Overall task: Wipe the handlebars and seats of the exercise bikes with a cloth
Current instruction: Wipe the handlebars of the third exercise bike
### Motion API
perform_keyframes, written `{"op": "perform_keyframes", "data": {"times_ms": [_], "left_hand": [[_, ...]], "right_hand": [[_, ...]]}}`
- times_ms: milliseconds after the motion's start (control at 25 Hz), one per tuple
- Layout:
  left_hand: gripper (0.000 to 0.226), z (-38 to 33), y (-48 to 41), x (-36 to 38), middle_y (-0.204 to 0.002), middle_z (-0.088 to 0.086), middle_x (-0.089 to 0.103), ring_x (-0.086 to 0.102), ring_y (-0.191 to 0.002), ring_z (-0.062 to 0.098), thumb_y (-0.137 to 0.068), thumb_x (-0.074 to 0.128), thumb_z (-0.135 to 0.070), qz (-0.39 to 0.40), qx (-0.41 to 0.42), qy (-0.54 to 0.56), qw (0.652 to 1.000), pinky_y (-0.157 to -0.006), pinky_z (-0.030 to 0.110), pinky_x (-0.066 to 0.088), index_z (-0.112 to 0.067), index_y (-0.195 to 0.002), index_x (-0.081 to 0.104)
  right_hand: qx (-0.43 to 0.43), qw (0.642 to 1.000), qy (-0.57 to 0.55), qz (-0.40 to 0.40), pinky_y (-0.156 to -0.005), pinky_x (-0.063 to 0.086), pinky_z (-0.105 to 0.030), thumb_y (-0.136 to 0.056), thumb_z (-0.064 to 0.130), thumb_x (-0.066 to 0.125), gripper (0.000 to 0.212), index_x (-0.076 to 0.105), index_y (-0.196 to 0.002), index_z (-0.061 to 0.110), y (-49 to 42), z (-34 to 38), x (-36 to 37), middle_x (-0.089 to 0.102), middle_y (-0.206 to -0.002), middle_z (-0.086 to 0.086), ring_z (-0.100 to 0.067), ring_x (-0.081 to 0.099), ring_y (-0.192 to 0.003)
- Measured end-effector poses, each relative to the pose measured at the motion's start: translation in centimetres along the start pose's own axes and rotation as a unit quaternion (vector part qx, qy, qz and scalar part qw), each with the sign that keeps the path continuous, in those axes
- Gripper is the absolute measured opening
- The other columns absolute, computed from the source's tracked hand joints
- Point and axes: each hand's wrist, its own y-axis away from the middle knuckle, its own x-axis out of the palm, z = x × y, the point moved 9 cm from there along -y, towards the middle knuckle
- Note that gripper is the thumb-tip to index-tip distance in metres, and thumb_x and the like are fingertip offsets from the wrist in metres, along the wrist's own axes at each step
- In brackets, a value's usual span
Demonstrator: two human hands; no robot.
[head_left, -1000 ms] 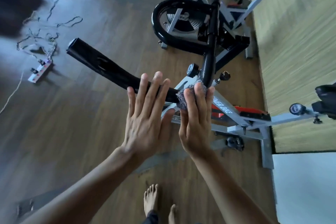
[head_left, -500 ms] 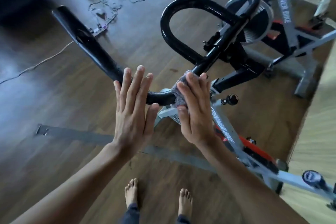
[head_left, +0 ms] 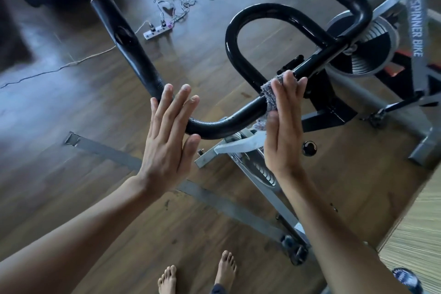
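Cloth (head_left: 268, 100), soft and limp, is pressed against the black handlebar (head_left: 219, 126) near its middle by the right hand (head_left: 284, 131), fingers (head_left: 290, 88) straight and together. Left hand (head_left: 167, 141) lies flat on the bend, fingers slightly spread. Rigid, droplet-beaded tube looks slick; wrap the cloth round.

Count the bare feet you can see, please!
2. Both stand on the wooden floor at the picture's bottom edge: the left foot and the right foot beside it, heels cut off.
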Motion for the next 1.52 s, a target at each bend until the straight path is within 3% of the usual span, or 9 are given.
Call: {"op": "perform_keyframes", "data": {"times_ms": [240,400,680,760,880,1000,1160,1320,1520], "left_hand": [[0.052,-0.1,0.0,-0.3,-0.155,0.017,0.034,0.017,-0.150,0.033,-0.107,0.030,-0.034,0.040,0.001,-0.017,0.999,-0.122,0.053,0.011,0.001,-0.144,0.039],[0.052,-0.2,-0.5,-2.1,-0.156,0.014,0.034,0.021,-0.150,0.031,-0.107,0.034,-0.035,0.072,-0.011,-0.004,0.997,-0.123,0.052,0.015,0.000,-0.145,0.042],[0.043,5.2,-2.8,-10.6,-0.152,0.007,0.044,0.030,-0.147,0.020,-0.102,0.044,-0.020,-0.045,-0.193,0.067,0.978,-0.119,0.046,0.026,-0.008,-0.143,0.047],[0.043,7.8,-3.8,-12.1,-0.146,0.003,0.050,0.041,-0.139,0.015,-0.101,0.045,-0.021,-0.064,-0.275,0.120,0.952,-0.115,0.040,0.034,-0.012,-0.142,0.049],[0.037,11.3,-5.1,-11.7,-0.136,-0.002,0.059,0.053,-0.126,0.007,-0.101,0.045,-0.023,-0.064,-0.393,0.273,0.876,-0.111,0.034,0.040,-0.017,-0.137,0.055],[0.032,12.6,-6.9,-10.1,-0.122,-0.002,0.068,0.062,-0.116,0.010,-0.103,0.041,-0.028,-0.033,-0.434,0.403,0.805,-0.105,0.035,0.045,-0.021,-0.124,0.063],[0.037,12.3,-8.2,-8.9,-0.102,-0.001,0.073,0.067,-0.096,0.012,-0.108,0.033,-0.025,-0.015,-0.455,0.507,0.732,-0.087,0.027,0.050,-0.020,-0.110,0.069],[0.046,13.5,-8.3,-9.2,-0.093,0.005,0.072,0.066,-0.089,0.010,-0.108,0.032,-0.032,-0.025,-0.500,0.491,0.713,-0.083,0.024,0.051,-0.015,-0.094,0.073],[0.051,13.6,-8.3,-9.3,-0.103,0.003,0.076,0.069,-0.104,0.014,-0.108,0.028,-0.038,-0.024,-0.517,0.480,0.708,-0.105,0.039,0.047,-0.018,-0.100,0.075]], "right_hand": [[0.058,0.998,-0.009,0.033,-0.124,0.017,-0.043,-0.106,0.011,0.028,0.044,0.040,-0.143,-0.011,-1.0,0.4,-1.1,0.030,-0.155,-0.027,-0.043,0.013,-0.150],[0.099,0.995,-0.003,0.027,-0.121,0.027,-0.032,-0.106,0.012,0.032,0.042,0.046,-0.141,-0.006,-2.1,2.6,-2.9,0.042,-0.152,-0.020,-0.032,0.028,-0.148],[0.093,0.990,0.001,0.101,-0.118,0.029,-0.022,-0.105,0.010,0.037,0.042,0.046,-0.145,0.005,-6.7,14.1,0.1,0.042,-0.154,-0.008,-0.020,0.030,-0.148],[0.080,0.989,0.007,0.124,-0.117,0.027,-0.018,-0.104,0.012,0.036,0.043,0.045,-0.146,0.007,-8.3,16.8,3.8,0.040,-0.155,-0.008,-0.022,0.030,-0.148],[0.069,0.987,0.019,0.146,-0.117,0.025,-0.021,-0.104,0.006,0.039,0.042,0.046,-0.145,0.006,-10.1,18.9,9.7,0.041,-0.153,-0.009,-0.024,0.030,-0.146],[0.050,0.989,0.039,0.132,-0.116,0.028,-0.023,-0.098,-0.001,0.048,0.046,0.048,-0.144,0.005,-11.5,18.5,13.9,0.042,-0.153,-0.011,-0.027,0.029,-0.146],[-0.005,0.981,0.144,0.133,-0.119,0.032,-0.041,-0.095,0.003,0.062,0.061,0.038,-0.150,0.013,-10.8,16.4,17.9,0.032,-0.160,-0.009,-0.026,0.025,-0.150],[-0.021,0.966,0.186,0.177,-0.124,0.018,-0.040,-0.106,0.025,0.043,0.057,0.017,-0.157,0.022,-11.9,15.5,19.5,0.013,-0.166,-0.004,-0.022,0.007,-0.154],[-0.042,0.960,0.157,0.227,-0.123,0.023,-0.044,-0.101,0.003,0.048,0.078,0.000,-0.159,0.025,-11.4,14.8,19.6,-0.006,-0.167,-0.002,-0.023,-0.006,-0.154]]}}
